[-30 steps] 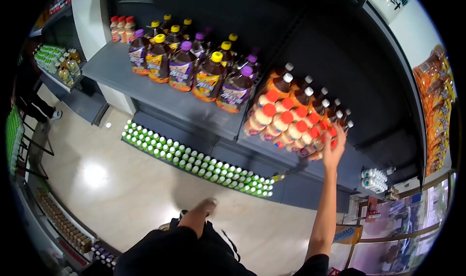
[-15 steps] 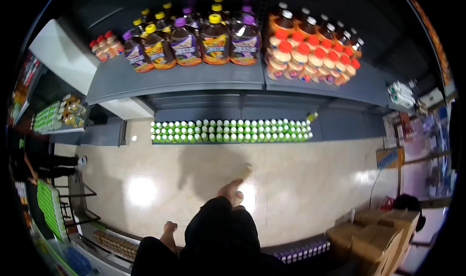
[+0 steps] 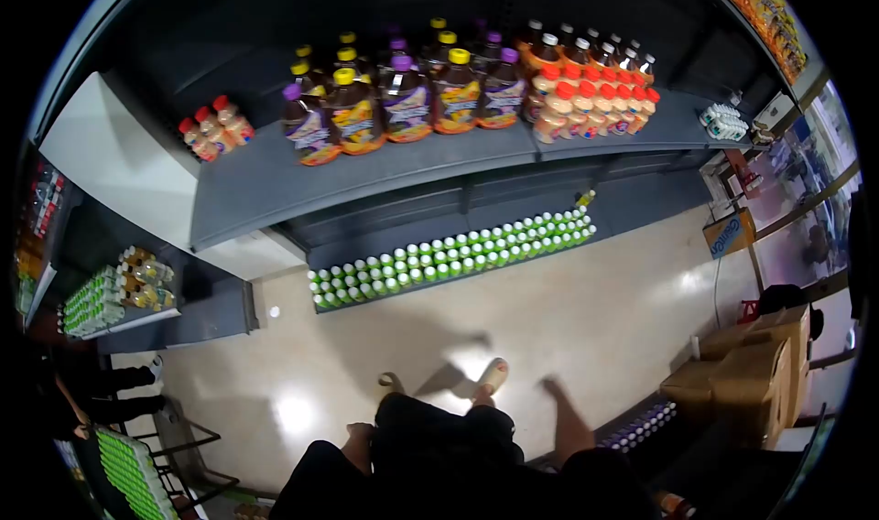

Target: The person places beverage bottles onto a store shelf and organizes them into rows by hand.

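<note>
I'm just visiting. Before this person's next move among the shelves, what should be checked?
1. Red-capped bottles upright in the cluster on the upper shelf: ok.
2. Dark bottles with yellow and purple caps standing upright: ok.
3. White-capped green bottles lined up in rows on the lower shelf: ok.
4. Cardboard boxes out of the strip of floor along the shelving: ok, they stand off at the right.
5. Left hand free: cannot tell; its fingers are too small to make out.
6. Right hand free: cannot tell; its fingers are blurred.
</note>
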Tool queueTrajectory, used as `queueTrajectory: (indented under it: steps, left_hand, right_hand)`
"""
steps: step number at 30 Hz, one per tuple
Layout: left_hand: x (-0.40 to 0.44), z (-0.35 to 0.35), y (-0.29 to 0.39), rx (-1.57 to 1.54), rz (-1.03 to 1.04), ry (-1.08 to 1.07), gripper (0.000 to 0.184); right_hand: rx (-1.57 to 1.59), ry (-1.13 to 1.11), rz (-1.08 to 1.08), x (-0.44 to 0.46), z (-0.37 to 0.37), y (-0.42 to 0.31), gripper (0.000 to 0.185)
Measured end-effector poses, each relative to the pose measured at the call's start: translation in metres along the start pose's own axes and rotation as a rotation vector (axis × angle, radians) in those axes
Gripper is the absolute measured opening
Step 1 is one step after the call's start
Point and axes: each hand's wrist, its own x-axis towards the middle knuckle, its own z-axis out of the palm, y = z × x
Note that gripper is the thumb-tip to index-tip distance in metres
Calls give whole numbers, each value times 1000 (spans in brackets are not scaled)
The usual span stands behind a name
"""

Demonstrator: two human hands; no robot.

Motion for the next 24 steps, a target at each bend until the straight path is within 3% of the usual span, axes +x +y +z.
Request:
queueTrajectory:
  steps: [1,2,4,6,7,8,9,11,12,13,14,15,16,17,18,19,22,23,24]
  left_hand:
    - [1,-16,-21,145,-12,33,40]
    - [17,-24,-52,-23,63,75,44]
    - [36,-44,-101,-59,213,161,45]
    - [45,-67,-134,-58,341,382,48]
    - [31,-79,-147,-269,368,642,47]
    - [32,-88,-161,-542,385,771,48]
    - [12,-107,-167,-691,332,801,48]
    - [17,-120,-199,-969,420,830,45]
    - [4,-130,-204,-1045,411,815,45]
    - [-5,-131,-207,-1123,402,794,45]
    - [-4,-121,-214,-1089,347,805,44]
    - [1,-118,-222,-1052,294,825,43]
    - [7,-103,-228,-1062,240,842,37]
    - [35,-78,-240,-1067,311,889,33]
    - [47,-60,-241,-1066,268,969,32]
    - [43,-40,-242,-1230,289,803,30]
    - [-5,8,-232,-1199,180,549,38]
    - [15,39,-233,-1008,235,720,42]
    - [12,54,-237,-957,381,488,45]
  right_hand:
    - [149,22,-110,18,18,-36,30]
    - [334,22,-210,26,41,-77,30]
    - [684,-36,-276,-23,108,-185,42]
    - [613,-74,-382,-65,178,-241,41]
    - [521,-96,-447,-92,226,-257,40]
    - [372,-188,-521,-115,272,-254,40]
    - [222,-279,-593,-135,313,-242,39]
    - [14,-590,-627,-160,401,-176,38]
    - [24,-740,-553,-186,443,-132,39]
    - [-36,-777,-336,-213,486,-79,37]
    - [-56,-999,-264,-214,520,1,34]
    - [-628,-1099,-168,-167,573,115,28]
    - [-984,-1192,-230,-290,558,93,28]
    - [-1364,-1308,-717,-325,566,144,35]
    - [-1566,-1576,-686,-377,558,103,39]
    - [-1711,-1872,-638,-430,549,61,43]
    - [-1408,-1673,-1015,-449,562,33,46]
    - [-1306,-1538,-904,-444,568,21,47]
    - [-1147,-1458,-717,-430,573,6,46]
